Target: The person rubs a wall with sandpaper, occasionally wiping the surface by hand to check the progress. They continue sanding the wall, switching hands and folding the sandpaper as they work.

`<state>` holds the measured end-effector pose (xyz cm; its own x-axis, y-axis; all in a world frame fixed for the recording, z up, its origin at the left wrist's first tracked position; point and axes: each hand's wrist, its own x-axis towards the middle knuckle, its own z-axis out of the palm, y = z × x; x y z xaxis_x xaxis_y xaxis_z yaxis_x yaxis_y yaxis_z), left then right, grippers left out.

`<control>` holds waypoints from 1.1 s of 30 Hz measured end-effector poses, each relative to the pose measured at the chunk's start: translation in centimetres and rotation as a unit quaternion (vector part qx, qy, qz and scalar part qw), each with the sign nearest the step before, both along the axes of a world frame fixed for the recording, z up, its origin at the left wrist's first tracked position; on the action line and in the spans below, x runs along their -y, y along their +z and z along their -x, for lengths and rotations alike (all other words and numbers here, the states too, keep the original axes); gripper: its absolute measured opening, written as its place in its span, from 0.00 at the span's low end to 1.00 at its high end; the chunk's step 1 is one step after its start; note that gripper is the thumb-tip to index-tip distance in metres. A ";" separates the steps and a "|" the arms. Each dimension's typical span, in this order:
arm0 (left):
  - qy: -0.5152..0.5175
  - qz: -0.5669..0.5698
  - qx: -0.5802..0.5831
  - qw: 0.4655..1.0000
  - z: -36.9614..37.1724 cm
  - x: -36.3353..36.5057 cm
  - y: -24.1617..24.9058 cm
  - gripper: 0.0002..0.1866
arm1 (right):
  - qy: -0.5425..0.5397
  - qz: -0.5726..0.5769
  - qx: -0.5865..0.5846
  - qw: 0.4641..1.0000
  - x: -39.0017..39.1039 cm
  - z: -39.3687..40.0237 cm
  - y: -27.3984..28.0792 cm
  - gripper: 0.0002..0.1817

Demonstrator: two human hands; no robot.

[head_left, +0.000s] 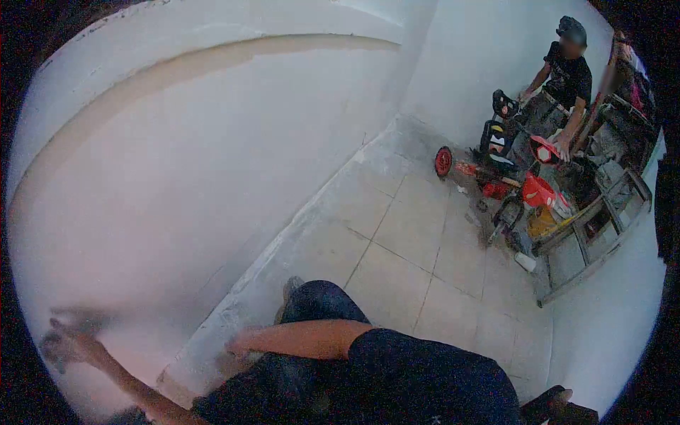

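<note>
My left hand (65, 343) is at the far lower left, against or very close to the pale wall (212, 156). It is dark and blurred, and whether it holds anything cannot be made out. My right hand (239, 343) is low beside the foot of the wall, above my bent leg (322, 301). Its fingers are smeared, so their pose and any held thing are unclear. A dark shadow lies on the wall near my left hand.
Another person (569, 74) in dark clothes is at the upper right, one hand on a red-and-black item (545, 151). Nearby are a red wheel (443, 162), a red container (538, 190) and a wooden frame (584, 244) on the tiled floor (397, 262).
</note>
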<state>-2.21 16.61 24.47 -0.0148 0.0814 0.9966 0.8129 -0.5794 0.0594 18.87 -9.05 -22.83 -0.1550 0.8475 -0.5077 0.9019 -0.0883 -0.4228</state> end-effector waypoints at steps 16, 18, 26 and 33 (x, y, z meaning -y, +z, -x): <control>-0.109 0.234 0.000 0.966 -10.8 8.2 -1.3 0.54 | 0.065 -0.035 -0.147 0.986 -0.1 -5.7 16.7 0.28; -0.094 0.203 0.095 0.970 -9.9 5.6 -0.3 0.52 | 0.025 -0.021 -0.144 0.989 -0.6 -7.3 21.0 0.28; -0.079 0.102 0.070 0.989 -15.8 4.4 -0.4 0.49 | -0.133 0.004 -0.464 0.876 5.3 -19.7 39.2 0.34; -0.083 0.023 -0.125 0.988 -22.6 1.6 -1.0 0.46 | -0.023 -0.145 -0.794 0.590 9.4 -32.3 43.6 0.34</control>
